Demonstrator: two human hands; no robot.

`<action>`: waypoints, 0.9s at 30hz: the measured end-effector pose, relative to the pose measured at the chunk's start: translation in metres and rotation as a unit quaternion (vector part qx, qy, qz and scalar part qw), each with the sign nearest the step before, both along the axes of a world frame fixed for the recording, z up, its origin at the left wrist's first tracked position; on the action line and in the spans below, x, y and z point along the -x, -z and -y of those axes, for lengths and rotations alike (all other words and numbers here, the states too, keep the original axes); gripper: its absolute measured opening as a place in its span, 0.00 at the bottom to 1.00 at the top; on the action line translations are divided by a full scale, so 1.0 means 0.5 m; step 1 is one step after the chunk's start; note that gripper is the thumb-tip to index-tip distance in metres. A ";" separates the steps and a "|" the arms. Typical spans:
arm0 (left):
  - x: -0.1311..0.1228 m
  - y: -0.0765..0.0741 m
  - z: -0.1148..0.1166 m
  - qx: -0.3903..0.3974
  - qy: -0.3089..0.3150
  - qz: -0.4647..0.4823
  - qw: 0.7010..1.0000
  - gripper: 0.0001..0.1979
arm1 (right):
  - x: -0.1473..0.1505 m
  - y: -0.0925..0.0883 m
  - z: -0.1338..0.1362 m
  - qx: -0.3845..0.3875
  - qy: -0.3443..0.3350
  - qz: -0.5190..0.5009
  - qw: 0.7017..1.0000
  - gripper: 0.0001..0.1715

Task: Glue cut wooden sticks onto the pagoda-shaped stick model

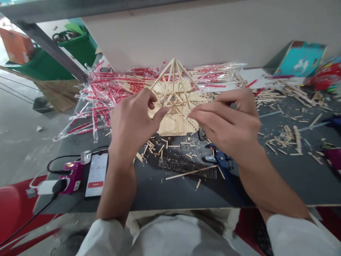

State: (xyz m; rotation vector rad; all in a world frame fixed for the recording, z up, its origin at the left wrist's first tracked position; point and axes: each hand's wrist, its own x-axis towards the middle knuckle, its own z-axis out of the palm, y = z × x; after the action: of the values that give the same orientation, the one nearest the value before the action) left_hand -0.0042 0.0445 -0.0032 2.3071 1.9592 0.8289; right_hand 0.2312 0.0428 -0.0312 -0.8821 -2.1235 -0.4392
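A small model made of thin wooden sticks [174, 103] stands on the dark table [170, 192], with a flat slatted base and a pointed frame above. My left hand [133, 122] pinches the frame's left side with thumb and forefinger. My right hand [229, 117] reaches in from the right, fingers pressed together at the frame's lower right edge. Whether it holds a loose stick or the frame itself is hidden.
Red-and-clear plastic wrappers [106, 96] pile up behind and left of the model. Cut stick pieces [285, 135] litter the table's right side. A blue-handled tool [222, 160] and a long stick [190, 173] lie near me. A phone [96, 175] and a purple device [71, 176] sit at the left edge.
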 end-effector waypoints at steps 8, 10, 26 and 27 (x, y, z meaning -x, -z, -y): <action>-0.050 0.025 0.001 0.022 -0.084 0.012 0.996 0.11 | 0.015 -0.037 -0.024 0.025 0.005 0.010 1.000 0.12; -0.051 0.022 0.001 0.036 -0.088 0.009 0.995 0.10 | 0.025 -0.048 -0.035 0.019 0.001 0.013 1.000 0.13; -0.024 0.013 -0.002 0.099 -0.043 -0.023 0.994 0.08 | 0.051 -0.028 -0.053 0.032 -0.026 -0.028 0.999 0.10; -0.024 0.012 -0.001 0.103 -0.039 -0.031 0.993 0.08 | 0.054 -0.029 -0.051 0.040 -0.022 -0.024 0.999 0.10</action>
State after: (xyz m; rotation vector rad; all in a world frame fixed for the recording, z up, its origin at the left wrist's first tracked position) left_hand 0.0076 0.0448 -0.0094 2.1776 2.0606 0.5356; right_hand 0.2044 0.0682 -0.0169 -0.8796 -2.1236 -0.3090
